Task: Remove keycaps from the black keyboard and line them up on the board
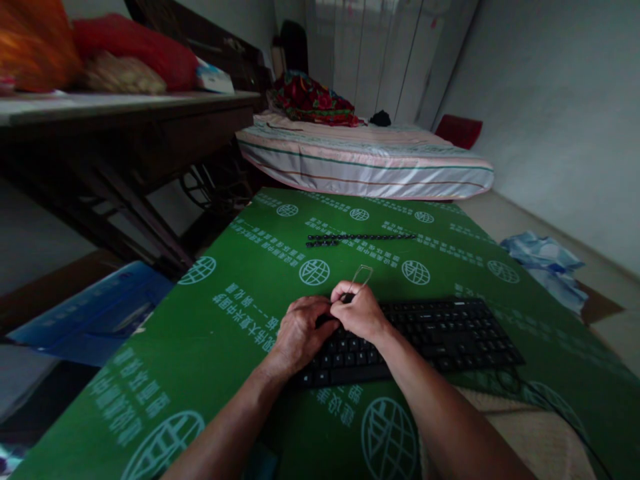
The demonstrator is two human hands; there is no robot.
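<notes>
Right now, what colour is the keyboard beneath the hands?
The keyboard is black, as the head view shows best.

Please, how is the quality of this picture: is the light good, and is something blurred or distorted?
In the one head view: dim, uneven light, the bed sheet brighter, the area below the desk very dark; the orange bag at the edge soft and stretched; the black keyboard low in contrast and hard to read.
</notes>
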